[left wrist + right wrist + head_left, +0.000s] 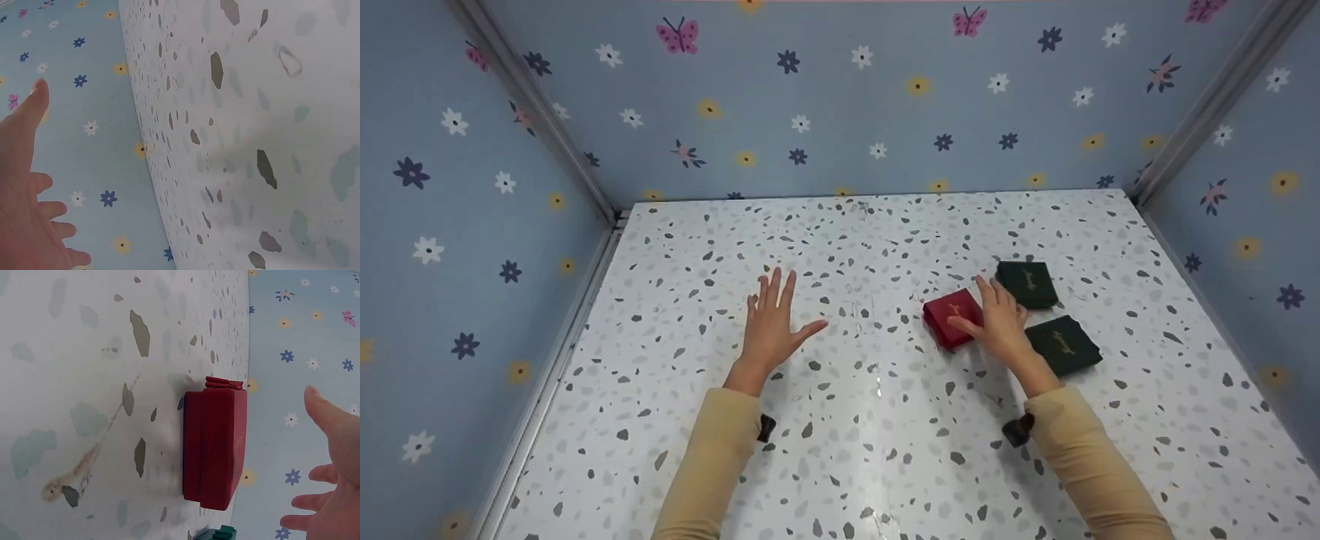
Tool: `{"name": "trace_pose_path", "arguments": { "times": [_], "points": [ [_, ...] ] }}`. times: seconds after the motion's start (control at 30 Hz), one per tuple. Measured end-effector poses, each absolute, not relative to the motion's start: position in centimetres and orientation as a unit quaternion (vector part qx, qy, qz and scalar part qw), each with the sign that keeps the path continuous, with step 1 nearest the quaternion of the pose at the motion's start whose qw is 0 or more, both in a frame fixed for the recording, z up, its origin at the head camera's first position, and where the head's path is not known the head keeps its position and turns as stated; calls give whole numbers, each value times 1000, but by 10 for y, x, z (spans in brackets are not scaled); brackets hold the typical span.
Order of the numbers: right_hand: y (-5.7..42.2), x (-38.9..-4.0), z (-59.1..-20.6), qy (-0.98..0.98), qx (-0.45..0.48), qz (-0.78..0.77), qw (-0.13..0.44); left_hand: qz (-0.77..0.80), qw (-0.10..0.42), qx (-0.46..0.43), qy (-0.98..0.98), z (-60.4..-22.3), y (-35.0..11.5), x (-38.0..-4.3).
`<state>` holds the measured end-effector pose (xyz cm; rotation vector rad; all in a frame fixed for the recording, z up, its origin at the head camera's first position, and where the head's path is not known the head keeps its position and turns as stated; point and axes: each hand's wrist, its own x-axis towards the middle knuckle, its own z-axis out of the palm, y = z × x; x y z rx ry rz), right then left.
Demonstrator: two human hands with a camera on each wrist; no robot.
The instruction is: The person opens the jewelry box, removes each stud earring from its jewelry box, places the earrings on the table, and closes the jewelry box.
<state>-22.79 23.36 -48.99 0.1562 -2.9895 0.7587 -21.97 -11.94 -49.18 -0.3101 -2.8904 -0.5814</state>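
My left hand (pixel 771 322) hovers over the left part of the speckled tabletop, fingers spread and thumb out, holding nothing. In the left wrist view that hand (pixel 28 191) shows against the patterned wall. My right hand (pixel 1000 322) is held above the red box (pixel 952 318), its thumb overlapping the lid in the head view. The right wrist view shows a gap between the red box (pixel 216 447) and the hand (pixel 332 467), whose fingers are spread. Two dark green boxes with gold lettering lie to the right: a farther one (pixel 1027 285) and a nearer one (pixel 1063 346).
The white speckled tabletop (pixel 855 450) is enclosed by blue panels (pixel 840 97) printed with flowers and butterflies. Metal posts (pixel 540 112) stand at the corners. A small dark device (pixel 1018 430) sits at the right wrist, and another (pixel 766 428) at the left.
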Motion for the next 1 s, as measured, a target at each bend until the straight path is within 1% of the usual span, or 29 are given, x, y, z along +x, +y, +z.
{"name": "trace_pose_path", "arguments": {
  "times": [0.1, 0.33, 0.53, 0.73, 0.87, 1.0],
  "points": [
    [231, -229, -497, -966, 40, 253, 31, -213, 86, -106, -967, -497, -118, -219],
    [224, -232, -508, -966, -13, 257, -17, -240, 67, -95, -964, -509, -114, -219],
    [220, -232, -516, -964, -29, 263, -24, -248, 57, -83, -964, -519, -111, -218],
    [216, -230, -523, -958, -47, 280, -45, -259, 49, -79, -961, -525, -109, -215],
    [213, -229, -526, -955, -55, 287, -50, -276, 46, -79, -957, -527, -107, -213],
    [211, -227, -530, -952, -68, 297, -39, -300, 32, -76, -950, -530, -104, -211]
  ]
}}
